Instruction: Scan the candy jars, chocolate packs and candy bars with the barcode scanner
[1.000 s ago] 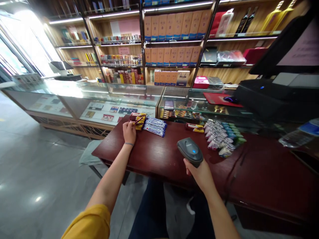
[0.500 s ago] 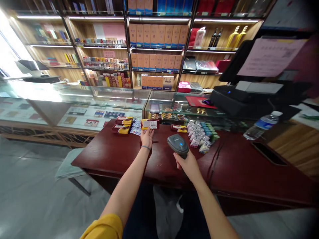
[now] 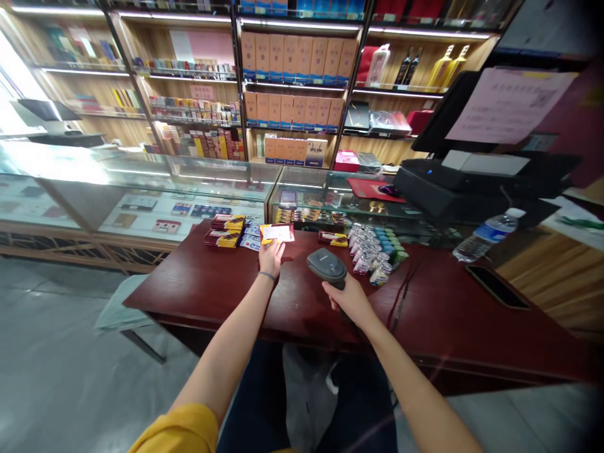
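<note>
Holding a packet up to a scanner over the dark red table.

We pinch the yellow-and-red packet [image 3: 277, 233] in our left hand [image 3: 270, 256], label side toward us, just above the table [image 3: 212, 289]; our right hand [image 3: 346, 299] is wrapped around the grip of the grey scanner [image 3: 326, 265]. Stacked packets [image 3: 225, 229] lie just left of it, and small jars [image 3: 375, 251] stand to the right.
</note>
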A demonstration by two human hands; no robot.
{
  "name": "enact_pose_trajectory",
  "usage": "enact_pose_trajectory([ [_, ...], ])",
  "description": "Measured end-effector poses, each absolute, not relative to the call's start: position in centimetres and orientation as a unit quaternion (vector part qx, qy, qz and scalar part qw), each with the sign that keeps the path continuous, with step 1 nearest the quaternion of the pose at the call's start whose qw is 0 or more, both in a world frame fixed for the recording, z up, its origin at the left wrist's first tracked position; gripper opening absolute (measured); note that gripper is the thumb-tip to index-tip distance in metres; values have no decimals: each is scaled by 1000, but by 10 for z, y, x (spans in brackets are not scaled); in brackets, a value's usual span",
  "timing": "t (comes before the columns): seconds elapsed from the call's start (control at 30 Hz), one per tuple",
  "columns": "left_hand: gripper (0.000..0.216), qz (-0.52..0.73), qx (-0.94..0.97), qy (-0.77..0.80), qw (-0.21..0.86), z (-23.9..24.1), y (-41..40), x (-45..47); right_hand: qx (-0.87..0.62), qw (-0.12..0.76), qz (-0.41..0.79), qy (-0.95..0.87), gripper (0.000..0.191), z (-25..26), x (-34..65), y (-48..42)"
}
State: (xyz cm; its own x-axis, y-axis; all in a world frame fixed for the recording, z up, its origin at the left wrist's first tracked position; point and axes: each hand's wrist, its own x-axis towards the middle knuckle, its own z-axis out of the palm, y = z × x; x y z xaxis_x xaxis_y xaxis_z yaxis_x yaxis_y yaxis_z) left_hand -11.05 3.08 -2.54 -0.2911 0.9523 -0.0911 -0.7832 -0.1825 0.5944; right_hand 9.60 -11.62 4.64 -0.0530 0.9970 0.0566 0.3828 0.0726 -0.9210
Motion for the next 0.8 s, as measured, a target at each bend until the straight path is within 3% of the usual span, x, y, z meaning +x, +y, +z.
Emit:
enact_pose_trajectory([
  [0.3, 29, 751, 188, 315, 549, -30, 36, -112, -552, 414, 392, -609, 48, 47, 116, -118],
  [0.47, 27, 735, 280, 359, 503, -29, 39, -97, -562, 426, 387, -593, 49, 47, 136, -122],
  [0.67, 9, 666, 519, 458, 278, -18, 54, -59, -573, 460, 399, -549, 52, 47, 160, -129],
  [0.8, 14, 571, 670, 455, 133, -7, 66, -28, -589, 476, 378, -532, 44, 48, 174, -139],
])
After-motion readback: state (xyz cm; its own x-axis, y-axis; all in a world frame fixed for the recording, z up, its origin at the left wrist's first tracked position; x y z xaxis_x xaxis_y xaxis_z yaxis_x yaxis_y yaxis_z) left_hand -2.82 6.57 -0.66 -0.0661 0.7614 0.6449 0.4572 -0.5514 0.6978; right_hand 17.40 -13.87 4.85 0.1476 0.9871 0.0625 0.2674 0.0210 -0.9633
